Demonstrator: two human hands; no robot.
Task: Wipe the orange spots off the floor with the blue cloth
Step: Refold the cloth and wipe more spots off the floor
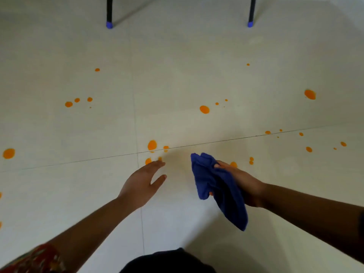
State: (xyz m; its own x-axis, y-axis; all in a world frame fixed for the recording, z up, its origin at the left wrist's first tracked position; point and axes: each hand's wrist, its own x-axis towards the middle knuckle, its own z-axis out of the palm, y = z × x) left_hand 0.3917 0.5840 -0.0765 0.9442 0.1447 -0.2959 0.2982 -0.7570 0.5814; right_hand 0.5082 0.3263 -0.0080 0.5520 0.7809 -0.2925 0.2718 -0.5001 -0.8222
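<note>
My right hand (243, 184) grips the bunched blue cloth (216, 186), which hangs down above the floor. My left hand (141, 184) is held out flat with fingers apart and holds nothing. Several orange spots dot the pale tiled floor (177, 75). A cluster of orange spots (152, 145) lies just beyond my left fingertips. One orange spot (233, 164) peeks out behind my right hand. A larger orange spot (204, 109) sits farther out in the middle, another orange spot (310, 94) at the far right, and one orange spot (8, 153) at the left edge.
Two black furniture legs with blue caps stand at the back, the left leg (109, 12) and the right leg (251, 12). Tile joints cross near my hands. Dark clothing (167, 261) and a red patterned fabric (37, 259) fill the bottom edge.
</note>
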